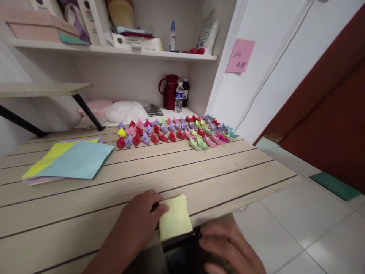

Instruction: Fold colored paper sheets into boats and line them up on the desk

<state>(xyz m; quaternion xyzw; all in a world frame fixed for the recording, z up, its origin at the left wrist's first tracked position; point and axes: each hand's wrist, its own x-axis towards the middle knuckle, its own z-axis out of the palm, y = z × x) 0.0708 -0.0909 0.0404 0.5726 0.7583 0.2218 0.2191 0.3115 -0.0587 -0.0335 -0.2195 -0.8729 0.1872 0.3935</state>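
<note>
At the table's front edge, my left hand (141, 215) pinches the left side of a small stack of pale yellow square paper (176, 219) between thumb and fingers. The stack's lower edge reaches the edge of the table. To its right, my right hand (228, 245) is beyond the table edge, slightly blurred, its fingers bent and apart with no object seen in them. Beneath it is a dark area (184, 253) that I cannot make out. Farther back stand rows of small folded paper boats (164, 137) in red, pink, purple, green and yellow.
A pile of larger coloured sheets, pale blue (76, 160) on top, lies on the table's left. Behind the boats are a dark red jug (170, 93), a water bottle (178, 98) and a white plastic bag (125, 111). A pink note (241, 56) sticks to the wall.
</note>
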